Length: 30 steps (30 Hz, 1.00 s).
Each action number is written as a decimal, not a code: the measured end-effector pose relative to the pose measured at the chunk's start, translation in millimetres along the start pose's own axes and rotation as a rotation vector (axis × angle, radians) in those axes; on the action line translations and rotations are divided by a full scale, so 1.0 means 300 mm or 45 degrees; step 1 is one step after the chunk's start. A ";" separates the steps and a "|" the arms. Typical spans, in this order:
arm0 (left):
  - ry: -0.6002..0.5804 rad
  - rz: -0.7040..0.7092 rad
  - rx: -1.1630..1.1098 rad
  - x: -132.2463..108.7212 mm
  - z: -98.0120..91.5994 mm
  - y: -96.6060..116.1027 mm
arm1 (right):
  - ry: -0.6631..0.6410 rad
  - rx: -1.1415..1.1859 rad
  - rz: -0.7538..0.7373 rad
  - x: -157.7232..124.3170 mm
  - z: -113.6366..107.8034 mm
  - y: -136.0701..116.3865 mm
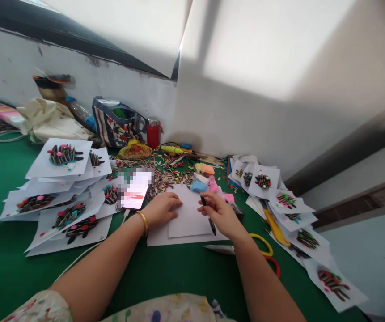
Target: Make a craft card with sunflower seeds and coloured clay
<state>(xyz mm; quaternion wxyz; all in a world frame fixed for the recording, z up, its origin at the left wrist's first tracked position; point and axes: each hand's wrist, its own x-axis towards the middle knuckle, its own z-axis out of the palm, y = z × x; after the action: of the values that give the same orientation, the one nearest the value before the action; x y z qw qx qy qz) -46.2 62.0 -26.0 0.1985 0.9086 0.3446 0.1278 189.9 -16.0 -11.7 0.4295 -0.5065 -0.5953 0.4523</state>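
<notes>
I see the right hand (217, 212) pinching a black pen (211, 224); the left hand (162, 209), loosely spread on the white paper (189, 227), should keep it steady.

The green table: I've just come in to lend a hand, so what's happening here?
One person is sitting or standing at the table with both hands over white paper. The right hand holds a black pen, tip down; I can't tell whether it touches the sheet. The left hand rests on the paper, with a lit phone beside it. Scissors lie partly hidden by the right forearm. Decorated sheets are piled on both sides.
</notes>
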 end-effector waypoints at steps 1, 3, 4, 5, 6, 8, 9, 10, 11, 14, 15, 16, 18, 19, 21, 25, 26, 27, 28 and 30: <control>0.003 -0.002 0.004 0.000 0.002 0.000 | -0.022 0.137 0.026 -0.004 0.014 -0.006; 0.006 0.000 0.010 0.001 0.004 0.001 | -0.052 0.401 0.107 -0.012 0.039 -0.016; 0.008 0.002 0.014 0.001 0.005 0.001 | -0.067 0.512 0.146 -0.017 0.050 -0.019; 0.010 0.005 0.017 0.001 0.006 0.000 | -0.083 0.597 0.175 -0.022 0.061 -0.021; 0.010 0.011 0.019 0.001 0.007 0.000 | -0.097 0.654 0.195 -0.026 0.072 -0.023; 0.015 0.022 0.022 0.001 0.009 -0.002 | -0.112 0.666 0.203 -0.032 0.092 -0.023; 0.018 0.025 0.022 0.001 0.010 -0.003 | -0.100 0.616 0.194 -0.033 0.102 -0.023; 0.019 0.027 0.021 0.001 0.010 -0.005 | -0.084 0.528 0.179 -0.034 0.112 -0.022; 0.019 0.028 0.021 0.001 0.011 -0.006 | -0.069 0.405 0.158 -0.033 0.121 -0.020; 0.007 0.028 0.023 0.003 0.014 -0.010 | -0.053 -0.002 0.106 -0.031 0.149 -0.010; 0.002 0.029 0.023 0.004 0.015 -0.012 | -0.052 -0.095 0.091 -0.030 0.158 -0.005; -0.003 0.029 0.023 0.005 0.016 -0.013 | -0.045 -0.165 0.072 -0.030 0.167 0.001; -0.004 0.025 0.017 0.005 0.020 -0.016 | -0.019 -0.278 0.019 -0.030 0.184 0.013; -0.002 0.023 0.013 0.006 0.022 -0.018 | -0.010 -0.330 -0.005 -0.031 0.191 0.018; 0.006 0.023 0.009 0.006 0.025 -0.020 | -0.007 -0.424 -0.041 -0.033 0.203 0.024; 0.007 0.037 0.017 0.006 0.028 -0.025 | -0.020 -0.512 -0.081 -0.039 0.214 0.025; 0.007 0.040 0.017 0.006 0.028 -0.025 | -0.031 -0.526 -0.084 -0.040 0.215 0.024; 0.005 0.042 0.015 0.006 0.028 -0.026 | -0.041 -0.536 -0.081 -0.041 0.215 0.023; 0.005 0.042 0.011 0.005 0.027 -0.026 | -0.048 -0.545 -0.076 -0.042 0.215 0.022; -0.006 0.043 -0.001 0.004 0.024 -0.024 | -0.055 -0.556 -0.067 -0.042 0.216 0.019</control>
<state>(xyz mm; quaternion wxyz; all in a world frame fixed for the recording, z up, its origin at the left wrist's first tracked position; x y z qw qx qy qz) -46.7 65.9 -35.7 0.1974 0.9145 0.3288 0.1289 129.8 -34.8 -32.5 0.3084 -0.5622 -0.7012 0.3118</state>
